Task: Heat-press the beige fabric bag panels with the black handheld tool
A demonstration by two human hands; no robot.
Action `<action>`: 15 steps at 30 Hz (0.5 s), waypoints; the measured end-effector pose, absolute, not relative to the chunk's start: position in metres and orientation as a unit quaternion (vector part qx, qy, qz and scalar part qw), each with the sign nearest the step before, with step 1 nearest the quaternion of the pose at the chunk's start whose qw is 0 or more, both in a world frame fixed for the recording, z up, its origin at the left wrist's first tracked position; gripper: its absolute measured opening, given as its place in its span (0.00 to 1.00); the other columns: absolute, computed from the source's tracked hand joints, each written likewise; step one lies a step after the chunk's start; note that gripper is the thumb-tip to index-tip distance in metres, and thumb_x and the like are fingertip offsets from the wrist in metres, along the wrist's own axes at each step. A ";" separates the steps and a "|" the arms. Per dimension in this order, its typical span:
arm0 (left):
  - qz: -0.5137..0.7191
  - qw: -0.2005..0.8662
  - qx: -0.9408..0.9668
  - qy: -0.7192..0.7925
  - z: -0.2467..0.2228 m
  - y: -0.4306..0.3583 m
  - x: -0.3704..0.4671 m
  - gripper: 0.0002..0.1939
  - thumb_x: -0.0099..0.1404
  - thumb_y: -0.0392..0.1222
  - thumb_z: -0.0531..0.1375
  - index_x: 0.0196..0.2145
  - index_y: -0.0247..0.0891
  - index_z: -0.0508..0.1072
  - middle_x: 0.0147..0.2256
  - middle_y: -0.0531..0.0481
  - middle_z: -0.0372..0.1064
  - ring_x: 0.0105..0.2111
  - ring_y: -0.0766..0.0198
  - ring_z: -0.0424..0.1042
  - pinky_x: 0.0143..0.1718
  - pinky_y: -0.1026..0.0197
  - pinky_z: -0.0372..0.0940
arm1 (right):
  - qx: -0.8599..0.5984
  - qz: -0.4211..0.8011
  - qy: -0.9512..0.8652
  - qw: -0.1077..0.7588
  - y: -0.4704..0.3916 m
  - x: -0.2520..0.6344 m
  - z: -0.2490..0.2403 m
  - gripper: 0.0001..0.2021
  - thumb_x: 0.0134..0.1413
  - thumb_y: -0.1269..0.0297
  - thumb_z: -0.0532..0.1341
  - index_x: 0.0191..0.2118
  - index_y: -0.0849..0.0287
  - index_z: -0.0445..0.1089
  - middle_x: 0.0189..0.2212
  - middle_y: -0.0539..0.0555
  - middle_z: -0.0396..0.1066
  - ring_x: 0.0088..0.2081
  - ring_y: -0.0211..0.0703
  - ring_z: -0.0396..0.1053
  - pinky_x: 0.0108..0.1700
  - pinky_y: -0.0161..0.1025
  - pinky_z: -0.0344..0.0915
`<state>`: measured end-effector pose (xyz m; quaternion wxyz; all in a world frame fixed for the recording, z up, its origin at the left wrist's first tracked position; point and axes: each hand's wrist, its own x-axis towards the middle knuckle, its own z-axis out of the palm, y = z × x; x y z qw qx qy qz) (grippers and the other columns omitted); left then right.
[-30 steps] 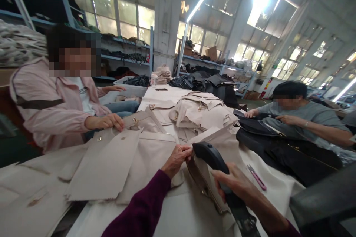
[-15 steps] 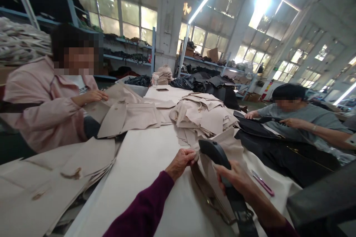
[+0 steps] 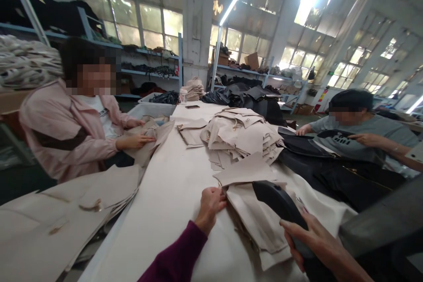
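Observation:
My left hand (image 3: 210, 208) is closed, its fingertips pinching the left edge of a beige bag piece (image 3: 261, 224) near a small metal fitting. The piece lies slanted over the white table, a flap standing up at its far side and a darker strap-like part along its near-left edge. My right hand (image 3: 317, 240) is wrapped around a black curved hand-held tool (image 3: 279, 200). The tool's blunt head lies over the piece's upper part; its exact kind I cannot make out. The lower end runs out of view.
A heap of beige pieces (image 3: 238, 134) rises ahead, a flat stack (image 3: 112, 187) at left. A co-worker in a pink jacket (image 3: 66, 136) handles beige pieces. Another in grey (image 3: 385, 128) works over black material (image 3: 330, 176). A dark grey bar (image 3: 380, 220) juts in at right.
My right hand and the black tool have moved down and right. The beige piece has spread out with its flap raised. The co-worker at left has drawn their beige piece toward the lap.

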<state>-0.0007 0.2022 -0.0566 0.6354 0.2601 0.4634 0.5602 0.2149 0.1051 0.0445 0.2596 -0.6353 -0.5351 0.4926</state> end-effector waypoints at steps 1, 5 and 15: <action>0.551 0.650 0.258 0.455 -0.054 0.200 0.001 0.17 0.51 0.52 0.64 0.24 0.35 0.65 0.25 0.49 0.69 0.25 0.66 0.70 0.29 0.62 0.67 | -0.636 0.494 -0.537 0.253 0.104 0.213 0.044 0.19 0.51 0.50 0.58 0.21 0.60 0.63 0.09 0.47 0.62 0.12 0.33 0.60 0.15 0.29 0.56; 0.502 0.678 0.253 0.474 -0.051 0.213 0.011 0.20 0.48 0.53 0.67 0.22 0.34 0.65 0.18 0.55 0.62 0.15 0.73 0.61 0.16 0.68 0.58 | -0.631 0.505 -0.533 0.251 0.102 0.207 0.041 0.18 0.51 0.51 0.57 0.20 0.59 0.61 0.09 0.46 0.60 0.11 0.32 0.58 0.15 0.28 0.57; 0.502 0.678 0.293 0.449 -0.045 0.221 0.043 0.11 0.40 0.39 0.68 0.19 0.32 0.70 0.16 0.51 0.66 0.16 0.67 0.64 0.19 0.62 0.62 | -0.661 0.484 -0.521 0.238 0.088 0.229 0.038 0.20 0.52 0.45 0.54 0.23 0.58 0.61 0.10 0.46 0.60 0.13 0.33 0.59 0.17 0.29 0.57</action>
